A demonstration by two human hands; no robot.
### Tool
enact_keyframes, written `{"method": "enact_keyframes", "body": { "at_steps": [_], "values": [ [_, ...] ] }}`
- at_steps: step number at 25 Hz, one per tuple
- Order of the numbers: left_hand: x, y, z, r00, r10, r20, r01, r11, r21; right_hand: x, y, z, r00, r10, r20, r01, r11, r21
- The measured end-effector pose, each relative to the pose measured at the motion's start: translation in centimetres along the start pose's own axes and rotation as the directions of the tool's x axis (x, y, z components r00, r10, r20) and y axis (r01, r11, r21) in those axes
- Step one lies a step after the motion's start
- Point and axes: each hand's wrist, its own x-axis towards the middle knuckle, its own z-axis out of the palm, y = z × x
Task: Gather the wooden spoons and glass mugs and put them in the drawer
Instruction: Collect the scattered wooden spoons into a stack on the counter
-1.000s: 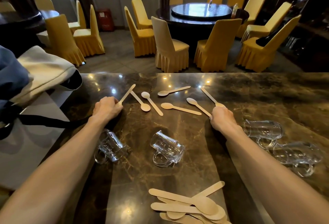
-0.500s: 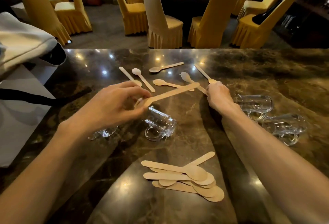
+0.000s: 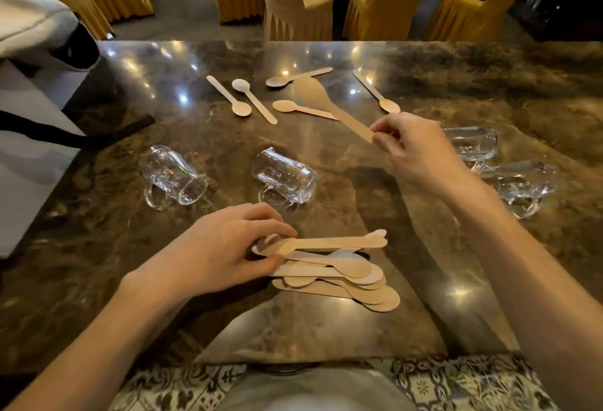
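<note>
My left hand pinches the bowl end of a wooden spoon lying across the pile of spoons near the table's front edge. Raised above the table, my right hand grips the handle tip of another wooden spoon, its bowl pointing away. Several loose spoons lie farther back. Two glass mugs lie on their sides in the middle. Two more mugs lie at the right, partly behind my right arm. No drawer is in view.
The dark marble table is glossy with light spots. A white and black bag hangs over the left end. Yellow covered chairs stand beyond the far edge. Patterned floor tiles show below the near edge.
My left hand carried its spoon from mid-table down to the near pile. My right hand lifted a spoon off the table. The camera tilted further down.
</note>
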Motion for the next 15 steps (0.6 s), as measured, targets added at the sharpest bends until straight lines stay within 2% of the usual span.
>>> {"method": "enact_keyframes", "body": {
  "at_steps": [6, 11, 15],
  "values": [
    [0.0, 0.0, 1.3, 1.0, -0.015, 0.021, 0.017, 0.997, -0.071, -6.2, -2.2, -0.8, 0.978, -0.115, 0.174, 0.098, 0.99, 0.101],
    [-0.2, -0.3, 2.4, 0.998, -0.045, 0.048, 0.05, 0.992, -0.112, -9.6, -1.9, -0.2, 0.951, -0.092, 0.294, 0.068, 0.993, 0.092],
    [-0.2, -0.5, 2.7, 0.996, -0.068, 0.065, 0.082, 0.968, -0.238, -10.7, -1.6, 0.3, 0.93, -0.085, 0.357, 0.071, 0.996, 0.053]
  ]
}}
